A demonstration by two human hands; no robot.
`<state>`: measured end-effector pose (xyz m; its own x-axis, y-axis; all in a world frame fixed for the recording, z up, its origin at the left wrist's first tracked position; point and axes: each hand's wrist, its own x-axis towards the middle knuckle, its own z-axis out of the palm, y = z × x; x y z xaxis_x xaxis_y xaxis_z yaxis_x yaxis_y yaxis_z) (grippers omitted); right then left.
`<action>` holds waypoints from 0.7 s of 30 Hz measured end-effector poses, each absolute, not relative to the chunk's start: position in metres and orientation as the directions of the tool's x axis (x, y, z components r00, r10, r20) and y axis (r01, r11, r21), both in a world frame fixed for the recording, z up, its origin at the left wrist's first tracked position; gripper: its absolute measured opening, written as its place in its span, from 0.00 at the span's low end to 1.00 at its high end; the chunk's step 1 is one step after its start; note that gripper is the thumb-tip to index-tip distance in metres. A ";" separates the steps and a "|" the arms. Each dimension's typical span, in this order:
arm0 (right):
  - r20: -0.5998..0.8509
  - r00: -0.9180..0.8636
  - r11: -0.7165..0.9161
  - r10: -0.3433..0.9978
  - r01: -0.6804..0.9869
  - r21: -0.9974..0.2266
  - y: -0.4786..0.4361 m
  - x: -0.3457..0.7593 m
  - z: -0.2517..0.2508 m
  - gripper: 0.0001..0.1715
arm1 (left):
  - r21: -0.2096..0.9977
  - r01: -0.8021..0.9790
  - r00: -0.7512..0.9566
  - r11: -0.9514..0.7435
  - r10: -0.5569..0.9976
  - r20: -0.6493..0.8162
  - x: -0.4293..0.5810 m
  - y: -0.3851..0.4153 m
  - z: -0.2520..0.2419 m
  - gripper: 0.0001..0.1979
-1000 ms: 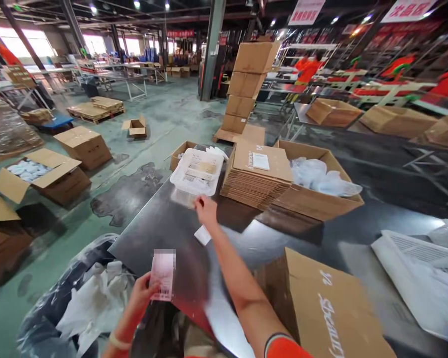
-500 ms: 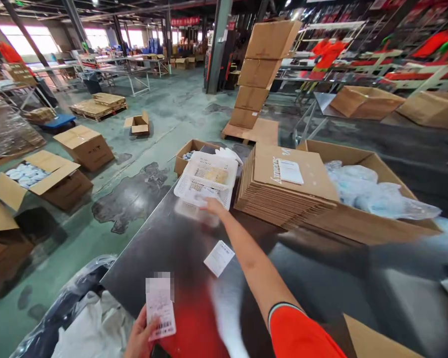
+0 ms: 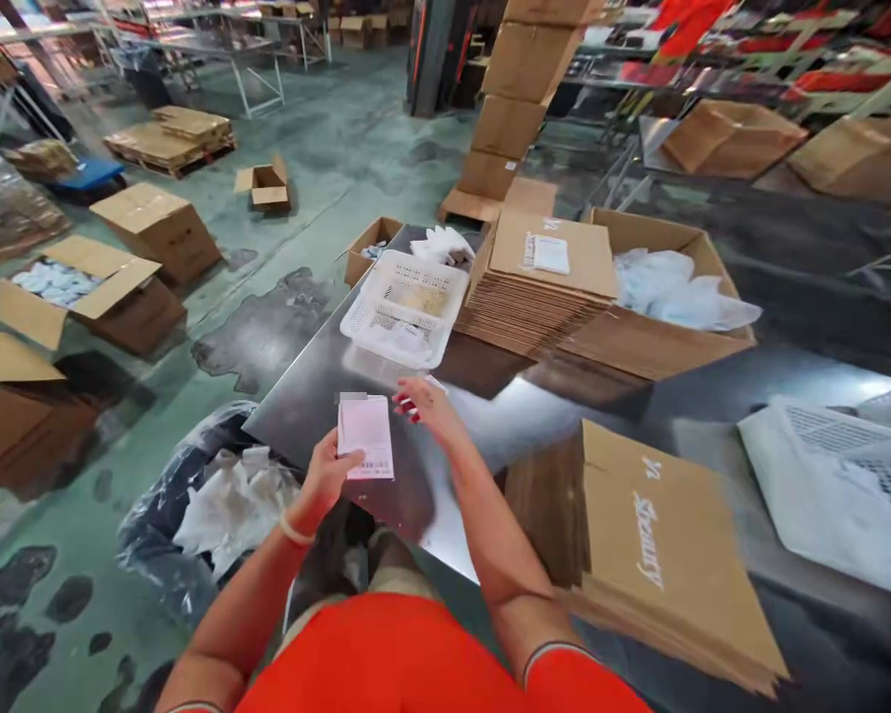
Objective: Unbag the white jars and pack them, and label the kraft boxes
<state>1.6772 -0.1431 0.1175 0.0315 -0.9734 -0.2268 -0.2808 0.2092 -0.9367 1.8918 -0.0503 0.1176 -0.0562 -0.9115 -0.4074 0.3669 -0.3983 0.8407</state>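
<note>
Left hand [image 3: 325, 477]: thumb and fingers pinched on a white label slip [image 3: 367, 451], held up at centre frame over the near edge of the metal table [image 3: 319, 391]. I see a barcode at the slip's bottom; the rest is unreadable.

Right hand [image 3: 425, 404]: fingers loosely curled just right of the slip. A small white paper [image 3: 436, 382] shows at the fingertips, and I cannot tell if it is gripped.

The flat carton [image 3: 660, 555] at lower right carries white script that looks like "Beauty". Upper centre sit a white basket [image 3: 405, 307] and a stack of flat cartons [image 3: 542, 292] topped by a white sheet [image 3: 550, 254], whose text is too small to read.

Versus half a second ago, the right hand is back from the basket, the left hand is up from the bottom edge, and the loose paper is gone from its spot on the table.
</note>
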 end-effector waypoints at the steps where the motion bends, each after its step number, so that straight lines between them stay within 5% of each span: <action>1: -0.232 0.041 0.221 -0.972 -0.183 -0.958 -0.114 1.676 0.122 0.28 | 0.857 0.344 -0.067 -0.384 -0.920 -0.386 1.889 -0.041 0.118 0.34; 8: -0.152 -0.217 0.192 -0.964 -0.180 -0.965 0.012 1.662 0.143 0.27 | 0.929 0.085 -0.217 -0.359 -0.917 -0.334 1.865 0.032 0.123 0.27; 14: -0.115 -0.348 0.170 -0.931 -0.131 -0.977 0.085 1.646 0.148 0.21 | 0.935 0.070 -0.380 -0.349 -0.875 -0.298 1.853 0.079 0.134 0.29; 18: -0.053 -0.385 0.103 -0.921 -0.110 -0.988 0.124 1.642 0.155 0.19 | 0.975 0.012 -0.301 -0.223 -0.930 -0.210 1.842 0.106 0.131 0.24; 21: -0.102 -0.357 0.124 -0.928 -0.040 -0.991 0.143 1.633 0.154 0.27 | 0.987 -0.084 -0.228 -0.137 -0.962 -0.153 1.825 0.128 0.127 0.19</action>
